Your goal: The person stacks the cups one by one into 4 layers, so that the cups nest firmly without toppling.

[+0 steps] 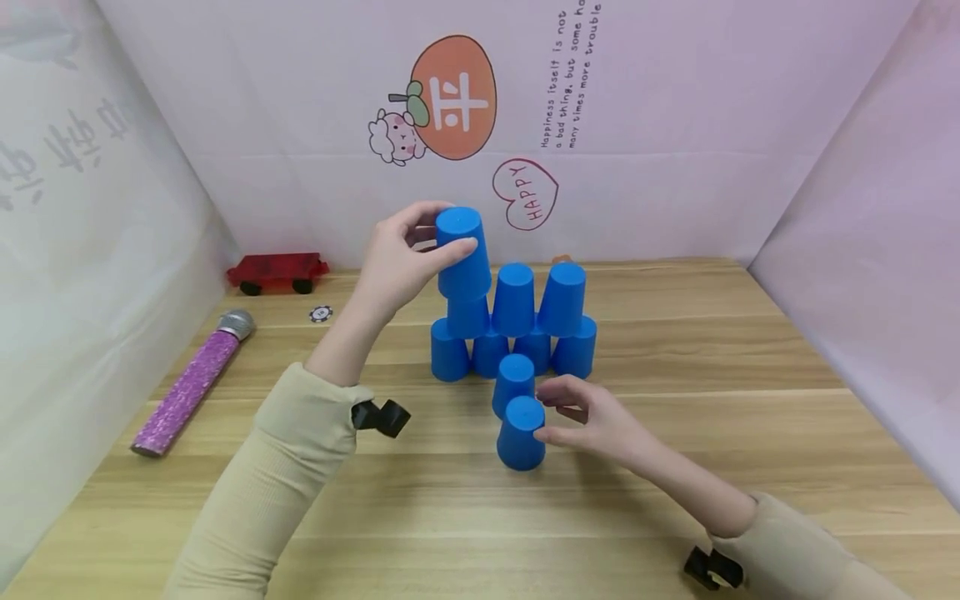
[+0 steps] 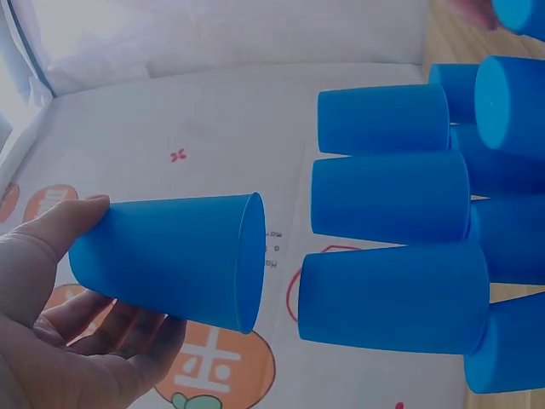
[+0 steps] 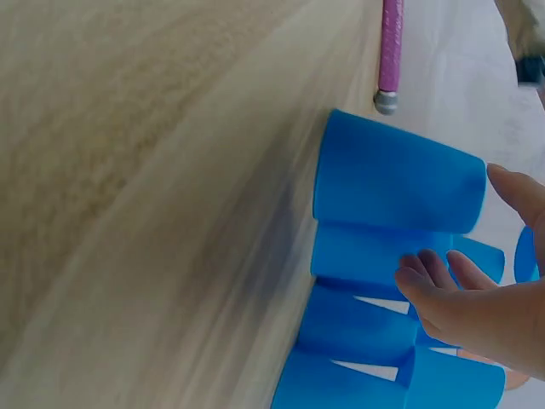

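Observation:
My left hand [image 1: 405, 254] grips an upside-down blue cup [image 1: 467, 265] by its narrow end, thumb on one side and fingers on the other. In the left wrist view, this held cup [image 2: 170, 260] hangs above the level of a row of three upturned cups [image 2: 392, 200]. That row rests on a lower row of several blue cups [image 1: 450, 354]. Nearer me, two more upturned cups stand one before the other: a front cup [image 1: 521, 437] and a rear cup [image 1: 513, 385]. My right hand [image 1: 596, 421] is beside them, thumb tip at the front cup's upper edge, fingers loosely bent near the rear cup.
On the left of the wooden table [image 1: 420, 525] lie a purple glittery microphone [image 1: 191, 383], a red toy car [image 1: 277, 271] and a small round chip [image 1: 321, 313]. A small orange thing [image 1: 562, 259] shows behind the stack. White printed sheeting [image 1: 660, 100] walls the table.

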Demonstrator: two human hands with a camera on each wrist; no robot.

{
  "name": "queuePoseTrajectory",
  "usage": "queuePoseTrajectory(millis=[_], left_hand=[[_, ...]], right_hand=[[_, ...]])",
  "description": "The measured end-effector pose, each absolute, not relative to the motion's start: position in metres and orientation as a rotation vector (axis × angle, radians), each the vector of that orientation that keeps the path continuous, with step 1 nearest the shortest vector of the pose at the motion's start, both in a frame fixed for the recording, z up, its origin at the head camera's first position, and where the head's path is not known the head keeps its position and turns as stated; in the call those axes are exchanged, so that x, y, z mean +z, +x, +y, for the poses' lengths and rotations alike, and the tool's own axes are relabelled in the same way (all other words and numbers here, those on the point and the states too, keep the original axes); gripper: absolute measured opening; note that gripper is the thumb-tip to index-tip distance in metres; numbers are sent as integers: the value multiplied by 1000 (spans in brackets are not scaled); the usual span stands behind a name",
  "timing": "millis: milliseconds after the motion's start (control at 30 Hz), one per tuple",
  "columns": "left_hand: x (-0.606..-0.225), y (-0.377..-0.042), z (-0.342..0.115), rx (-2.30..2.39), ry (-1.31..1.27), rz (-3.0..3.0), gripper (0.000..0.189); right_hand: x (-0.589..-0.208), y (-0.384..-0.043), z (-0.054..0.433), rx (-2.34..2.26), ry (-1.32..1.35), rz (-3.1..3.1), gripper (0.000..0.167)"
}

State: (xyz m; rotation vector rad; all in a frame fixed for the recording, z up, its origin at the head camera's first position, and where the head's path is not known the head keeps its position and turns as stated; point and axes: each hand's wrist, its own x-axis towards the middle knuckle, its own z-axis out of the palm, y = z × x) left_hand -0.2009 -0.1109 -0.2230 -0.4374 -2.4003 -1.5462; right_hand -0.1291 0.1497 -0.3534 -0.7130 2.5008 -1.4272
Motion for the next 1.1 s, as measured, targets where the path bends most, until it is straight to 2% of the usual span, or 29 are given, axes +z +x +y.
queuePoseTrajectory(millis=[567, 1100], left_hand=[[-229, -240, -82, -1571, -404, -2442, 55], [-233, -243, -78, -1557, -375, -2464, 56]], right_hand=[[-361, -132, 137, -1387, -701, 2458, 48], [-363, -132, 134, -1384, -696, 2426, 47]])
